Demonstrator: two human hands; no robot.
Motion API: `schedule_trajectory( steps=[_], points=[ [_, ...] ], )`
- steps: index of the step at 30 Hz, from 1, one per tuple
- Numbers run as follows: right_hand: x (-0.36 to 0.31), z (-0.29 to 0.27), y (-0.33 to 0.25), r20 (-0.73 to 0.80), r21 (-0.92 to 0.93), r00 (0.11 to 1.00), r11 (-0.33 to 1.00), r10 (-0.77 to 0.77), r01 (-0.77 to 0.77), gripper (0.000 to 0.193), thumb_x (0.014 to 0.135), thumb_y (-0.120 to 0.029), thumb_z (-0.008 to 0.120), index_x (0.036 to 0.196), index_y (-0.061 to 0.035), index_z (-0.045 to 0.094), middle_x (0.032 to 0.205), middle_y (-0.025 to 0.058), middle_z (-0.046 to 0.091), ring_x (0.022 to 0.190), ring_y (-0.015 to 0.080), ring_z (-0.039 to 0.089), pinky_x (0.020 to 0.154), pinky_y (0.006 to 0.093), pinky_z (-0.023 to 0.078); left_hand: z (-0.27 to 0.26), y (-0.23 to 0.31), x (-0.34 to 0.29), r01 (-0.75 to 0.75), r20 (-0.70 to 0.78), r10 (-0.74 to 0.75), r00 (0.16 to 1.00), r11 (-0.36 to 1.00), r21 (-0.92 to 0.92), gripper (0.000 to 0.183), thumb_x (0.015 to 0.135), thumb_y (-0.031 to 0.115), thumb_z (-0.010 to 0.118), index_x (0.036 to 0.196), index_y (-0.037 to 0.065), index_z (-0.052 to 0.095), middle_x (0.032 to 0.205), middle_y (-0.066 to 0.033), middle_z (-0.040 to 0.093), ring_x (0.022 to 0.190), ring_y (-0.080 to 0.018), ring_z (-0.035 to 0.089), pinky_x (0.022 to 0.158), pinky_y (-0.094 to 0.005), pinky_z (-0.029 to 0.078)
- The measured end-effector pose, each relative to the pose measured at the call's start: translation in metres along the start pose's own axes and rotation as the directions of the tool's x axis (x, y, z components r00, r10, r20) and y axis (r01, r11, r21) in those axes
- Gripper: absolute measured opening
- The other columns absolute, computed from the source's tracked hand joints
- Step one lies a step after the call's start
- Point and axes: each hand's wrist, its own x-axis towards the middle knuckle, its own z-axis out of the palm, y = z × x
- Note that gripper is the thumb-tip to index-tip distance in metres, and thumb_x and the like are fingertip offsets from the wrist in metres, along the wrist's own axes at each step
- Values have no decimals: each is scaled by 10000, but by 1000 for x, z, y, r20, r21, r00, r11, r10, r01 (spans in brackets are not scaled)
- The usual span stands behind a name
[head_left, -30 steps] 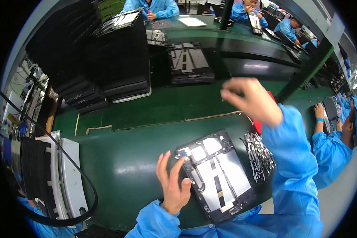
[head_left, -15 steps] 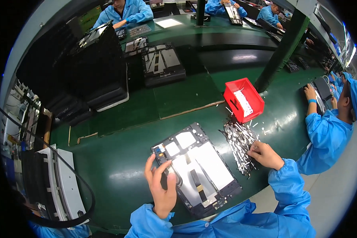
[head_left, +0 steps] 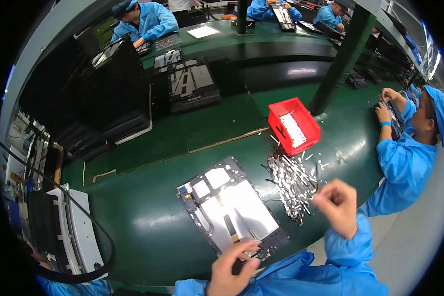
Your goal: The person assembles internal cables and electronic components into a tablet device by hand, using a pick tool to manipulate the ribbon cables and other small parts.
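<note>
An opened tablet body [head_left: 246,202], with a black frame and a silvery inner plate, lies face up on the green workbench. My left hand [head_left: 232,269] is at its near edge, thumb and fingers apart, the fingertips over the frame; whether they touch it is unclear. To the right of the tablet lies a heap of thin black and white strips [head_left: 292,185]. My right hand [head_left: 339,204] is raised at the heap's right side, thumb and forefinger pinched on a thin strip [head_left: 305,199] that juts left toward the heap.
A red bin [head_left: 306,123] holding white pieces stands behind the heap. Another opened tablet [head_left: 192,86] lies farther back. Tall black stacks [head_left: 103,98] rise at the left. A green post [head_left: 343,59] stands beyond the bin. A co-worker [head_left: 404,153] works at the right.
My left hand has moved from the tablet's left side down to its near edge. My right hand has lifted off the heap and shifted slightly right, fingers pinched.
</note>
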Motion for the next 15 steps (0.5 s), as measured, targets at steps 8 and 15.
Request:
schedule_trajectory(
  steps=[8,15],
  points=[
    [-52,78,-8,337,244,915,959,-222,142,130,726,-47,772,791,-22,663,673,33,640,538,42,538,438,183,346,20,-16,-13,-96,-214,141,967,974,205,87,809,58,668,842,-22,656,730,-104,652,605,-160,610,570,-267,477],
    [-55,86,-1,707,108,694,991,-135,83,161,793,-62,697,930,13,656,790,107,624,654,218,611,586,298,491,-16,-11,-37,2,-203,45,978,975,224,87,812,14,665,744,-33,638,696,-98,654,540,-147,587,505,-252,461]
  ],
)
